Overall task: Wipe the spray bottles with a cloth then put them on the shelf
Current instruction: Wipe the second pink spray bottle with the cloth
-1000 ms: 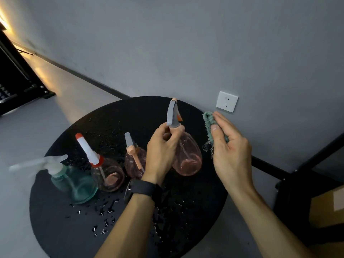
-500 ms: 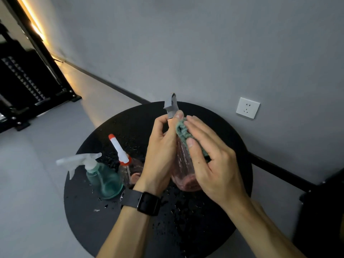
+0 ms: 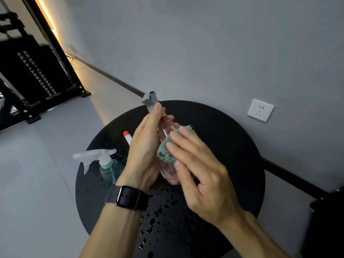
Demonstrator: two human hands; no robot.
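Note:
My left hand [image 3: 143, 148] grips a pink see-through spray bottle [image 3: 167, 128] by its neck, above the round black table [image 3: 232, 146]. The bottle's grey trigger head [image 3: 150, 100] sticks out above my fingers. My right hand [image 3: 202, 172] presses a green cloth [image 3: 167, 148] against the bottle's side. A teal spray bottle [image 3: 108, 166] with a white trigger head stands on the table's left part. Behind my left hand only the white nozzle with an orange tip [image 3: 127, 136] of another bottle shows.
Water drops [image 3: 158, 211] lie scattered over the table's near half. A grey wall with a white socket [image 3: 260, 110] rises just behind the table. A black rack [image 3: 33, 77] stands on the floor at the far left. A dark piece of furniture [image 3: 327, 220] sits at the right edge.
My right hand brought the cloth from beside the bottle onto its body and slid it downward. The view shifted, so the table's bottles sit further left and partly behind my left hand.

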